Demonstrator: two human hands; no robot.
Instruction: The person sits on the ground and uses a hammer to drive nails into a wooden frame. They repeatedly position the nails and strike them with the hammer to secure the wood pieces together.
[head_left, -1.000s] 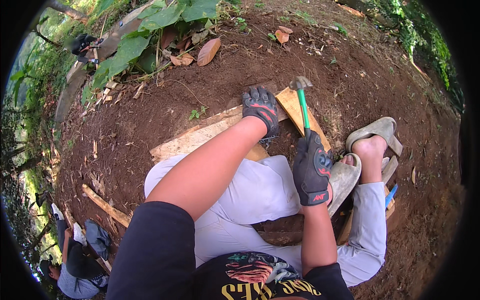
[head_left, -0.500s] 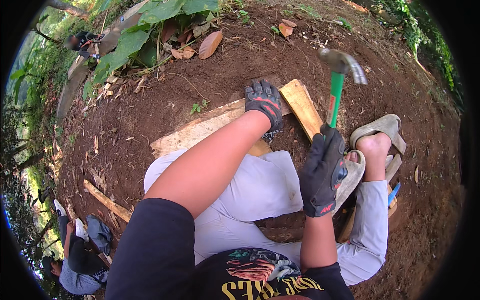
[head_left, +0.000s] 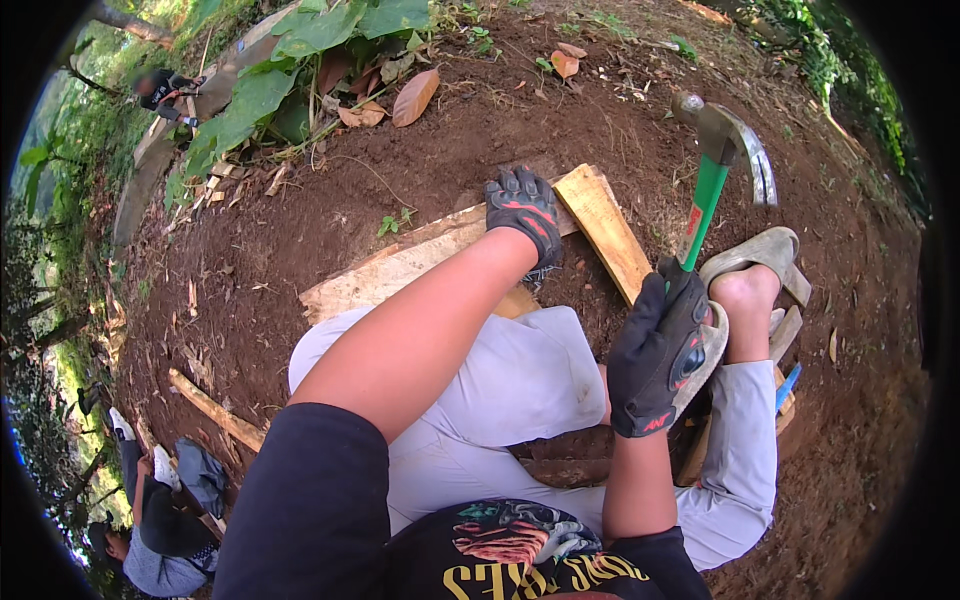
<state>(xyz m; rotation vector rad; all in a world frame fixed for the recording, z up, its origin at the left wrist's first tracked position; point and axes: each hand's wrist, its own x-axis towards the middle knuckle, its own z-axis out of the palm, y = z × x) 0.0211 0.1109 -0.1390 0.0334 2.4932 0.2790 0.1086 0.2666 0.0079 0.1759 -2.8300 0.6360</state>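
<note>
My right hand (head_left: 655, 355), in a black glove with red marks, is wrapped round the lower handle of a claw hammer (head_left: 706, 205). The hammer has a green handle and a metal head, raised above the soil with its claw toward the right. My left hand (head_left: 523, 218), gloved alike, is curled over the right part of a long pale wooden plank (head_left: 395, 262) and presses on it. A shorter, yellowish wooden board (head_left: 603, 230) meets that end at an angle. What lies beneath my left palm is hidden.
Brown soil (head_left: 240, 290) surrounds my legs. My sandalled foot (head_left: 750, 275) is beside the hammer hand, with wood pieces and a blue object (head_left: 788, 388) behind it. Leafy plants (head_left: 265, 95) grow far left. One person (head_left: 165, 95) is far off; another (head_left: 165, 530) sits lower left.
The hammer has swung a little to the right, its head turning with it, and my right hand has shifted slightly the same way. My left hand stays on the plank.
</note>
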